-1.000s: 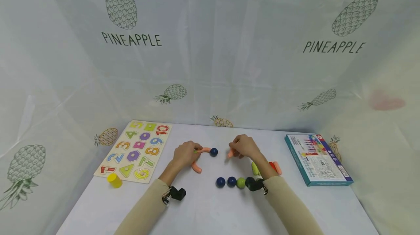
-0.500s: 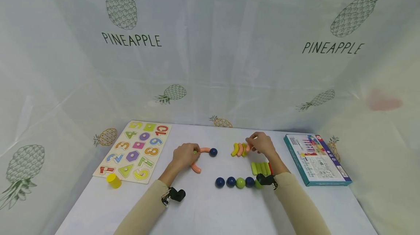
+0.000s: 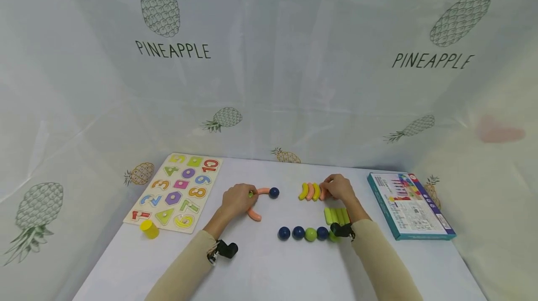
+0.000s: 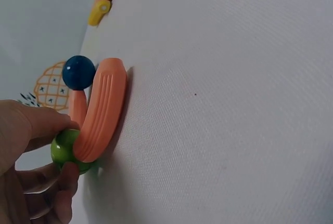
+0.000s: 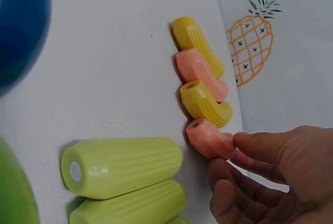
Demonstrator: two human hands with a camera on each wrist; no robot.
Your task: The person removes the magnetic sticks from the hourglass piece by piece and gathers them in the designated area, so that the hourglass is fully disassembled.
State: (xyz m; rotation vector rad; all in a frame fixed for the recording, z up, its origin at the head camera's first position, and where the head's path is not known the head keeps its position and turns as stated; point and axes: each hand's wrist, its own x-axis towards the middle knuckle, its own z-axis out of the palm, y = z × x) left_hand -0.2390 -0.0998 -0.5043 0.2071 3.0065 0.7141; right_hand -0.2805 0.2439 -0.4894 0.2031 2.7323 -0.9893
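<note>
My left hand (image 3: pixel 238 199) pinches a green ball (image 4: pixel 61 150) between thumb and fingers. Two orange curved rods meet at that ball; the nearer rod (image 4: pixel 106 104) is ribbed, and a dark blue ball (image 4: pixel 79 72) caps the other. Farther right, my right hand (image 3: pixel 339 190) pinches one end of a short orange curved rod (image 5: pixel 207 139) against the table. It lies at the end of a row, beside a yellow curved rod (image 5: pixel 204 104), another orange one (image 5: pixel 200 72) and another yellow one (image 5: pixel 197 42).
Nearer me lie green straight rods (image 3: pixel 335 216) and a line of blue and green balls (image 3: pixel 298 232). A number puzzle board (image 3: pixel 176 193) and a yellow cylinder (image 3: pixel 149 229) are at left. A flat box (image 3: pixel 409 205) lies at right. A pineapple-print cloth hangs behind.
My right hand has moved rightward, uncovering the row of curved rods, then lowered the orange rod to the row's right end. The left hand stays on the green ball.
</note>
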